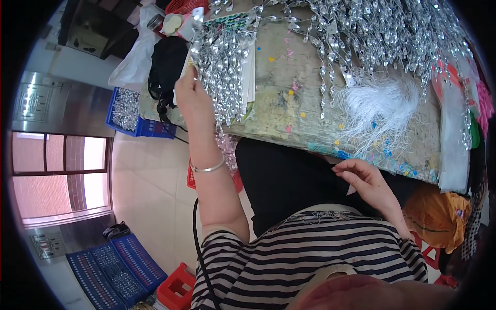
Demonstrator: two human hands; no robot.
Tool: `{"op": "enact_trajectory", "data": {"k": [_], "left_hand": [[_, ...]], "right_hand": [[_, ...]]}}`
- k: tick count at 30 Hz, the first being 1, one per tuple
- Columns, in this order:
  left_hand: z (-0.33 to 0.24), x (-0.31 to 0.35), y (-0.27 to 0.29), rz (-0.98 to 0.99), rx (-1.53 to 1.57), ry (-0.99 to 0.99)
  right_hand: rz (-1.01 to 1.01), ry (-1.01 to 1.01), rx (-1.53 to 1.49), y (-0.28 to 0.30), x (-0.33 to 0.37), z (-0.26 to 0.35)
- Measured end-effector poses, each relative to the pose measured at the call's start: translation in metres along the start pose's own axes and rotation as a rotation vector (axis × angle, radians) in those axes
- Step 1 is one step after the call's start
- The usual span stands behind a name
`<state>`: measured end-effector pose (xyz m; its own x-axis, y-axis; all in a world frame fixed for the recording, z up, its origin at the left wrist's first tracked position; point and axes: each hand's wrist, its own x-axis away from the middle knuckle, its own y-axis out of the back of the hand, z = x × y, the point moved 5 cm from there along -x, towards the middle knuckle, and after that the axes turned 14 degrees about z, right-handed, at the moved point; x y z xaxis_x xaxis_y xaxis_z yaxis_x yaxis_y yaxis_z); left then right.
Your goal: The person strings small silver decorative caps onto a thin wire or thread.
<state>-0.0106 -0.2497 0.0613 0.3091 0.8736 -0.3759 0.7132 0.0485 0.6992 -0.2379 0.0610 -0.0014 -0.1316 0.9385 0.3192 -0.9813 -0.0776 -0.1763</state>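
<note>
My left hand (190, 93) reaches up to the left end of the worn worktable (281, 111) and pinches the top of a strand of silver leaf-shaped beads (221, 67) that lies in a pile there. A silver bangle (207, 168) sits on that wrist. My right hand (364, 178) hovers over my lap just below the table's front edge, fingers loosely curled, with what looks like a thin white thread between them. A bundle of white threads (380, 103) lies on the table above it.
More silver bead strands (382, 31) cover the table's far side. A blue crate (129, 111) of silver pieces and a black bag (165, 67) stand at the left. Blue trays (111, 268) and a red stool (175, 287) sit on the floor. Orange cloth (436, 217) lies at my right.
</note>
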Motion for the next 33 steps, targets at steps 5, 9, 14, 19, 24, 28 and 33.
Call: {"op": "enact_trajectory", "data": {"k": [5, 9, 14, 19, 24, 28, 33], "left_hand": [[0.026, -0.041, -0.009, 0.070, -0.290, -0.062], [0.064, -0.048, -0.010, 0.105, -0.375, -0.126], [0.025, -0.035, -0.019, 0.015, -0.313, -0.241], [-0.035, 0.023, 0.000, -0.198, -0.166, -0.284], [-0.054, 0.096, -0.018, -0.089, -0.034, -0.250], [-0.060, 0.155, -0.041, 0.112, 0.075, -0.246], [-0.069, 0.200, -0.062, 0.307, 0.260, -0.254]], "right_hand": [[-0.029, -0.002, -0.002, 0.007, -0.002, 0.001], [-0.028, -0.085, 0.013, 0.007, -0.005, 0.003], [-0.070, 0.042, 0.120, 0.021, -0.010, 0.003], [-0.135, 0.101, 0.522, 0.037, -0.041, 0.047], [-0.447, 0.340, 0.904, 0.083, -0.116, 0.042], [-0.555, 0.236, 1.041, 0.097, -0.151, 0.053], [-0.492, 0.085, 1.006, 0.097, -0.168, 0.057]]}}
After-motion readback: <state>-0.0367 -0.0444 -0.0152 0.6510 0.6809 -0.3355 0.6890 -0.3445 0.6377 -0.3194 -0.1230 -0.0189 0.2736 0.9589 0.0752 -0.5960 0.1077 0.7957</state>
